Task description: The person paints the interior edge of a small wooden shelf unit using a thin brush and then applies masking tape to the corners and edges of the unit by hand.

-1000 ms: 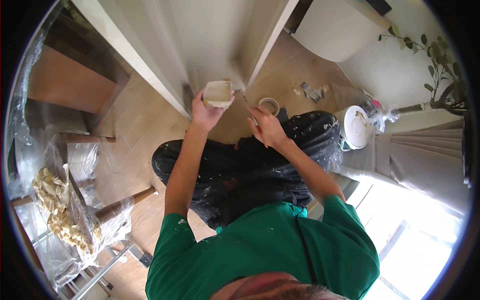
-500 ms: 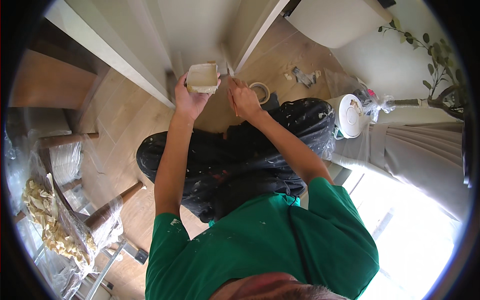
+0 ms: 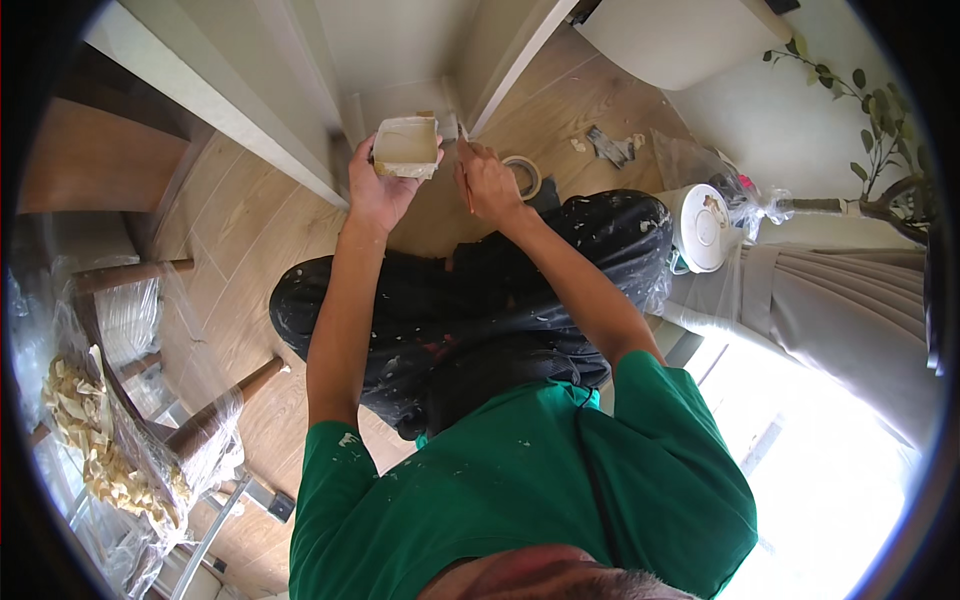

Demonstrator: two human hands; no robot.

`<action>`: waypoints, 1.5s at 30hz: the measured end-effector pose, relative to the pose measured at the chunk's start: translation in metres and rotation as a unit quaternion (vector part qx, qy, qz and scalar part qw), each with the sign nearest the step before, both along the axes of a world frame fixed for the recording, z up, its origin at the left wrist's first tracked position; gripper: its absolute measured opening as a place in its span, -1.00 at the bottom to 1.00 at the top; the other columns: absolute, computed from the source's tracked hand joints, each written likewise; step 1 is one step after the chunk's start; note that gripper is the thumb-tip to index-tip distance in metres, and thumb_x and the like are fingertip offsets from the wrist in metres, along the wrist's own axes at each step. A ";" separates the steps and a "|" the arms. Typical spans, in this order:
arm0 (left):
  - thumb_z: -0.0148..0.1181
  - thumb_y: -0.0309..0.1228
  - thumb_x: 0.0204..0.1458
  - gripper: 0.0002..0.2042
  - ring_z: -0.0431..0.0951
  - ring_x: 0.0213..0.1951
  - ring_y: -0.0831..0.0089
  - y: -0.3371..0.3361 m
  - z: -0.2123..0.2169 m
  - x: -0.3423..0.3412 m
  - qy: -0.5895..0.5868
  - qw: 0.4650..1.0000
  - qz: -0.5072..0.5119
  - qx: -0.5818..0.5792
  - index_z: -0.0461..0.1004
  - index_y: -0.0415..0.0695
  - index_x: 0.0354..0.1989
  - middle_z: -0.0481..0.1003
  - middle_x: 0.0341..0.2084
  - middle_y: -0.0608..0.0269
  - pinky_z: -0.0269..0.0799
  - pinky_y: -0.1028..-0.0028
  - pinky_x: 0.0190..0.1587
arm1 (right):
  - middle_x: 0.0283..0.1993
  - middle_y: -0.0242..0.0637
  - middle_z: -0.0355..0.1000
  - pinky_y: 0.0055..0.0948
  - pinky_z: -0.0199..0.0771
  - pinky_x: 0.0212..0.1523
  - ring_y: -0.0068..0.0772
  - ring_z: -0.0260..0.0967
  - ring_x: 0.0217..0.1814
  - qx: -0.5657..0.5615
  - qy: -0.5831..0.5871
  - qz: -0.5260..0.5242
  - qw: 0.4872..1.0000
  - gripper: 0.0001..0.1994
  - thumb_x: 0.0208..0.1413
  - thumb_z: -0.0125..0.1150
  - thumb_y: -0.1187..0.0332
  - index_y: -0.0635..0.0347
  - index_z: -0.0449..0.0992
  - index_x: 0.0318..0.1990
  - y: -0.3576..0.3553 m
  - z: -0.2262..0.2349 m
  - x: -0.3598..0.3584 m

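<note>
My left hand [image 3: 380,200] is raised in front of my knees, its fingers and thumb around a small square tub [image 3: 405,145] of off-white paint or filler with smeared sides. Just right of the tub, my right hand [image 3: 492,188] is closed on a slim brush [image 3: 462,131]. The brush's reddish handle shows below the fingers and its pale tip points away from me, close to the foot of the white frame. Its exact contact there cannot be made out. A roll of masking tape [image 3: 536,180] lies on the floor beside my right hand.
White upright panels [image 3: 510,60] flank the narrow recess ahead. Crumpled tape scraps [image 3: 610,148] lie on the wood floor [image 3: 255,215]. At right are a lidded white bucket [image 3: 703,228], a plant [image 3: 875,130] and a curtain [image 3: 830,300]. Plastic-wrapped furniture [image 3: 205,425] with peeled tape strips [image 3: 95,440] stands left.
The tub in my left hand has tilted slightly and shifted a little up in the picture. My right hand has moved slightly away from me with the brush. Both grips stay the same.
</note>
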State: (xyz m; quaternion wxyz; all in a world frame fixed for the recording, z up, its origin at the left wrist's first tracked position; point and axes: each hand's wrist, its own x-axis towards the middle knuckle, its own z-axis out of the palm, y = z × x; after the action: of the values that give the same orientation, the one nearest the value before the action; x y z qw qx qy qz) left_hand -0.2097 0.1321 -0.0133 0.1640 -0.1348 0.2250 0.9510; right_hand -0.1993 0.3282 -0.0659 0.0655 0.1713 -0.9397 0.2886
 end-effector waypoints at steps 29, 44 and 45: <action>-0.26 -0.23 0.33 -0.49 0.44 0.20 -0.21 0.000 -0.001 0.000 0.005 1.000 0.000 0.012 0.29 -0.41 0.26 0.41 0.18 -0.22 0.40 -0.04 0.28 | -0.03 0.14 0.48 0.02 0.54 0.02 0.22 0.45 0.05 0.010 -0.039 -0.009 0.999 -0.54 0.13 0.20 0.41 0.46 0.36 0.16 0.003 -0.010 -0.003; -0.26 -0.22 0.33 -0.48 0.43 0.21 -0.20 0.000 -0.002 0.000 0.004 1.000 -0.001 0.010 0.28 -0.41 0.27 0.40 0.19 -0.23 0.39 -0.05 0.29 | -0.01 0.11 0.48 0.03 0.55 0.02 0.21 0.46 0.06 0.008 -0.065 -0.008 0.998 -0.45 0.00 0.27 0.49 0.44 0.34 0.19 0.005 -0.009 -0.004; -0.26 -0.22 0.33 -0.48 0.43 0.21 -0.20 0.000 -0.002 0.000 0.001 1.000 -0.001 0.009 0.28 -0.41 0.27 0.40 0.19 -0.23 0.39 -0.05 0.29 | -0.01 0.11 0.47 0.03 0.55 0.01 0.21 0.46 0.06 0.008 -0.065 -0.009 0.998 -0.45 0.00 0.27 0.49 0.43 0.34 0.20 0.004 -0.009 -0.004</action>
State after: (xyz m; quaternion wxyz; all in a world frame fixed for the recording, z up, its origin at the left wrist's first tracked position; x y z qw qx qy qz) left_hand -0.2096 0.1322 -0.0150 0.1663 -0.1318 0.2165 0.9529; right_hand -0.2029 0.3323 -0.0744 0.0056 0.1447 -0.9457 0.2909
